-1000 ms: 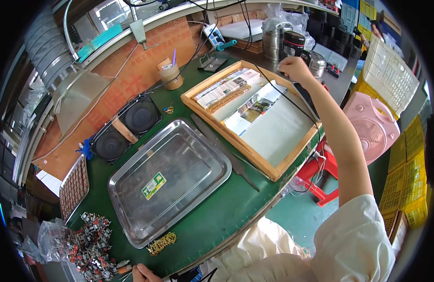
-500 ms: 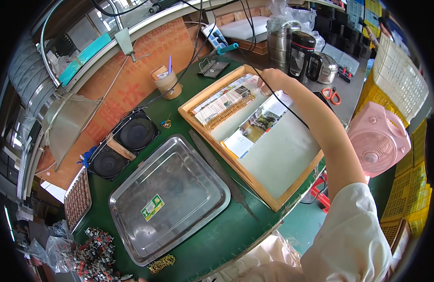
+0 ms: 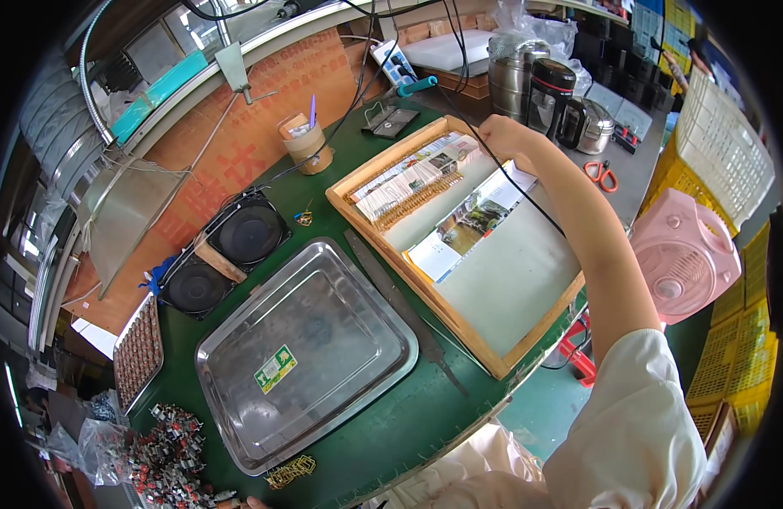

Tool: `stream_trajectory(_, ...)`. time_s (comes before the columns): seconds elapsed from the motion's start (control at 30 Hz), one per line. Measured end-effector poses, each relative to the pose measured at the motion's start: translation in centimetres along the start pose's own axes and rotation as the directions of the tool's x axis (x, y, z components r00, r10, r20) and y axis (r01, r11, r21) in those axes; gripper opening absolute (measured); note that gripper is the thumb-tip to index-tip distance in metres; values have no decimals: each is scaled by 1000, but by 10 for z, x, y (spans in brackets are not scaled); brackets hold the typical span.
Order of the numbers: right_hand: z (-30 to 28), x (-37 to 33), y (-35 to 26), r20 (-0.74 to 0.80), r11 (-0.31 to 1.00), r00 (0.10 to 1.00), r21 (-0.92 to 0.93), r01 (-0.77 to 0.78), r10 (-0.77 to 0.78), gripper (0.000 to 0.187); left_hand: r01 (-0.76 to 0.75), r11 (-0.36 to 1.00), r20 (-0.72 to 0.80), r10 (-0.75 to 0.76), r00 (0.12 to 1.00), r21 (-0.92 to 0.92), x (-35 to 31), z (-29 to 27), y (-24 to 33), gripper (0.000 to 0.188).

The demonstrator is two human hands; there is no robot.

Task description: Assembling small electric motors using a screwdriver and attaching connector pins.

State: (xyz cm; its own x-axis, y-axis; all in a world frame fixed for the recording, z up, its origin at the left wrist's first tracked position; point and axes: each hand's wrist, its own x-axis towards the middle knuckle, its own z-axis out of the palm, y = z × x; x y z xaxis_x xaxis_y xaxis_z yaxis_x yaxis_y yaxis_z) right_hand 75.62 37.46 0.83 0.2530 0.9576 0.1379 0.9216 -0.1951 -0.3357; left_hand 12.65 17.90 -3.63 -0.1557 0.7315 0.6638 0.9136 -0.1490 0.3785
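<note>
The right hand rested on the far corner of the wooden tray, fingers curled over the rim beside the bundled strips of components. Whether the fingers were clamped on anything could not be told. Over the past second the hand had drawn back from beyond the tray, toward the steel canisters, to this far corner — the reach now sat at the tray itself, close to the strips and the printed booklet lying inside it. The left hand showed only as a sliver at the near edge, below the stainless steel pan; its grip could not be told. The long metal file lay untouched between pan and tray — unmoved on the green table.
</note>
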Motion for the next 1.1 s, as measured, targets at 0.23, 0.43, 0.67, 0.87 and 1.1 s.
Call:
stream_trajectory(0.23,-19,-8,-13,179,997,983,-73,-32,44,19,-25,998,18,24,1000,60,-4,1,-16,42)
stream_trajectory(0.43,-27,-13,-38,97,904,974,-399,-151,205,25,6,993,47,-12,999,115,-7,-2,-18,41)
stream_trajectory(0.67,-51,-24,-59,-146,799,954,-523,-299,261,25,-25,994,-123,12,992,-104,-15,12,-36,38)
stream_trajectory(0.87,-51,-33,-99,-359,991,930,131,-27,73,21,-58,987,-46,52,998,-147,-9,3,-34,25)
stream_trajectory(1.1,24,-156,-286,170,726,919,670,156,-354,5,79,737,-38,-140,989,-671,-5,-4,-39,16)
